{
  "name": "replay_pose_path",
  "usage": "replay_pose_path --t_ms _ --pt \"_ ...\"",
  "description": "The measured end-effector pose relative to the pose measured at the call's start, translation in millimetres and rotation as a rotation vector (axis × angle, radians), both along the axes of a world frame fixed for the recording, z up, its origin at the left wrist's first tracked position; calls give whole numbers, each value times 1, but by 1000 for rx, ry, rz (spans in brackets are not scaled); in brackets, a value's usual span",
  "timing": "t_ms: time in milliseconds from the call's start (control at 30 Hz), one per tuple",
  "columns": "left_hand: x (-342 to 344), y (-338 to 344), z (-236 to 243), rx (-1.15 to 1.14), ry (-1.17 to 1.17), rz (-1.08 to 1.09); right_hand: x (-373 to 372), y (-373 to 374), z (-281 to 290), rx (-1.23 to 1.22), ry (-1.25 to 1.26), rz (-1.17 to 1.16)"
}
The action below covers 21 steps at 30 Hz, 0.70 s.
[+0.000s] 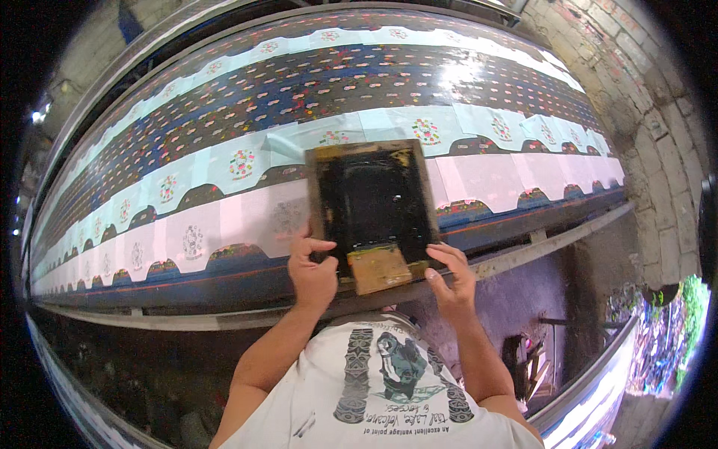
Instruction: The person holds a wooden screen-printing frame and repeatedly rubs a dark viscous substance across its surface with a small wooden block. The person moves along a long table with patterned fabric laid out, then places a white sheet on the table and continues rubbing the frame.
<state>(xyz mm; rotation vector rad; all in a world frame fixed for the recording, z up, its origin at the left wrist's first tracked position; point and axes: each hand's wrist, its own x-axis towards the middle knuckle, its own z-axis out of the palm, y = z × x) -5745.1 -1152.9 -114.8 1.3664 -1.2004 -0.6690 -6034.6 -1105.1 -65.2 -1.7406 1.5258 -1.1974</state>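
Below my two hands spreads one white printed shirt [321, 382]. My left hand [313, 273] is curled closed on the near left corner of one dark rectangular frame [316, 196]; my right hand [452, 283], thumb and fingers slightly parted, grips its near right corner. One flat brown piece [380, 271] lies at the frame's near end. The frame is over one row of pink cloth [482, 183] on the surface [314, 93]; beyond run two pale blue rows [202, 176].
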Motion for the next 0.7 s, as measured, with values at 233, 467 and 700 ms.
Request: replay_pose_path --t_ms 233,467,700 --pt "-64 -12 -10 98 117 -61 -66 -8 -8 -79 47 5" --pt "-72 -12 -8 128 169 -64 -78 -10 -9 -96 105 38" --pt "-69 -12 -4 180 34 -106 -43 -13 17 -250 441 51"
